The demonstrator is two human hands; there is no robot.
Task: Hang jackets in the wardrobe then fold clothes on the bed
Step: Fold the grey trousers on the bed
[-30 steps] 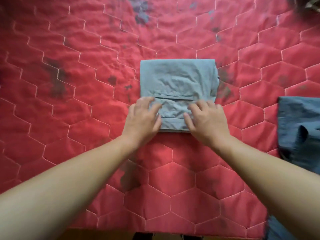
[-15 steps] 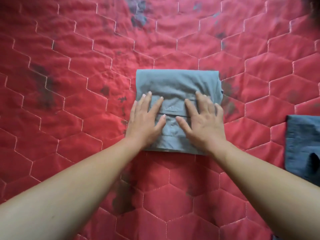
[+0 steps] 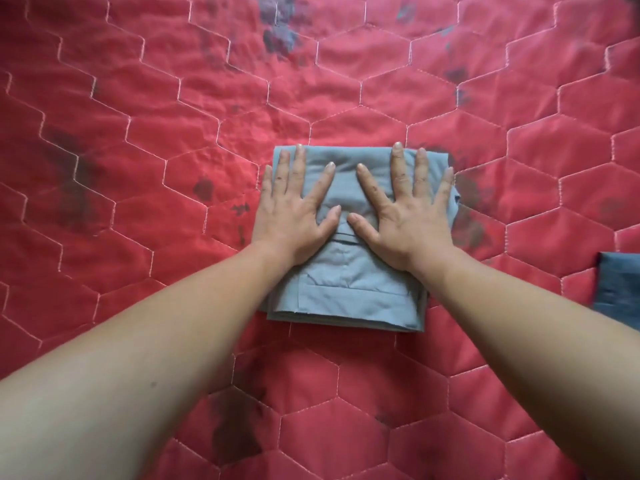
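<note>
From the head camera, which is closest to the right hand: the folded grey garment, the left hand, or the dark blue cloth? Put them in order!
1. The folded grey garment: directly under the right hand, which presses flat on it.
2. The left hand: just beside it, thumbs nearly meeting.
3. The dark blue cloth: far off at the right edge.

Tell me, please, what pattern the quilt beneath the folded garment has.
The quilt is red with pale stitched hexagons and dark blotches, clearest in the head view.
</note>
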